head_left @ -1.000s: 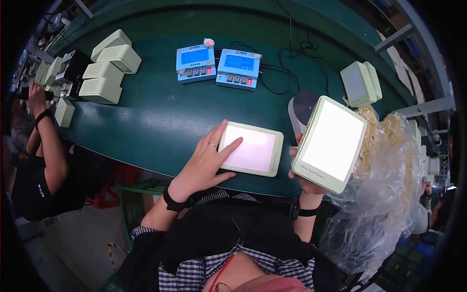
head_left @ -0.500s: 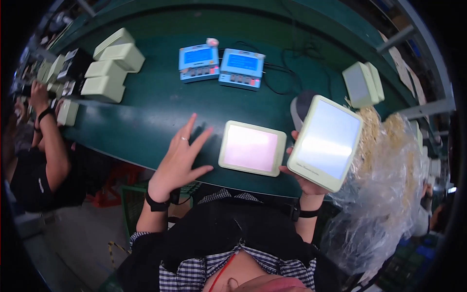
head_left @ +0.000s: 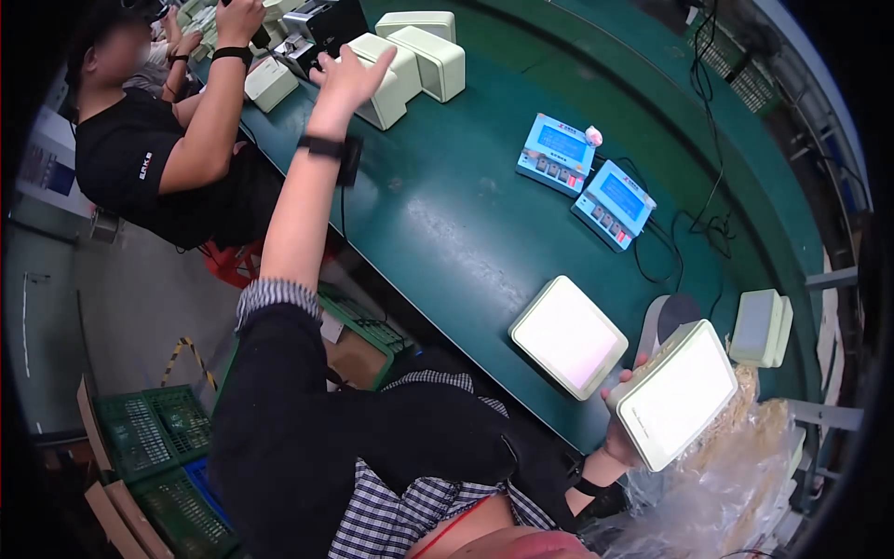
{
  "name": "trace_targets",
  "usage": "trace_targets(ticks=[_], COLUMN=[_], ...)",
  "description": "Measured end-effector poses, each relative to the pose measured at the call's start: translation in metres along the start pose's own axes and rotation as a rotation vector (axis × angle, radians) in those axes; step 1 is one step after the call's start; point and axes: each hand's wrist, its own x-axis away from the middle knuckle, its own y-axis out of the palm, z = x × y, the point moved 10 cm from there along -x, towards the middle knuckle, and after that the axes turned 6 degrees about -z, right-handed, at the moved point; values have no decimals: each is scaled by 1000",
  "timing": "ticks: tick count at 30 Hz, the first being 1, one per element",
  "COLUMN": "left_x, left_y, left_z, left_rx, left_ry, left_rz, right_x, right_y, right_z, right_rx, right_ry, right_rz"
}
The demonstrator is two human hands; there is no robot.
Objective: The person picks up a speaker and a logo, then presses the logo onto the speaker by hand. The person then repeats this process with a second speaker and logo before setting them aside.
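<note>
My right hand [head_left: 624,430] grips a cream box-shaped device [head_left: 678,396] with a glowing white front panel, holding it tilted by its lower left edge. Left of it, a second cream device [head_left: 570,337] lies on the green table with its panel lit and facing up. My left arm stretches to the far left. There my left hand [head_left: 346,79], fingers spread, is at the nearest of several cream housings [head_left: 428,65]. Whether it touches that housing I cannot tell.
Two blue testers [head_left: 559,154] with screens and cables stand at the back. More cream devices [head_left: 759,326] and clear plastic wrap [head_left: 698,494] are at the right. A co-worker [head_left: 177,140] works at the far left beside a black machine [head_left: 326,28]. Green crates [head_left: 140,433] sit on the floor.
My view has swung left. My left hand has gone from beside the lying device to the housings at the far left. The right hand still holds its device, now tilted more.
</note>
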Motion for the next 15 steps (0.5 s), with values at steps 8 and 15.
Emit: trace_targets(ticks=[8,15], left_x=[-56,-19], left_y=[39,28], left_z=[5,4], left_rx=[-58,-107], left_ry=[-166,51], left_rz=[-124,-112], right_x=[27,42], right_y=[-9,-19], right_z=[-21,-36], right_rx=[83,72], right_ry=[-65,-105], right_rz=[147,161])
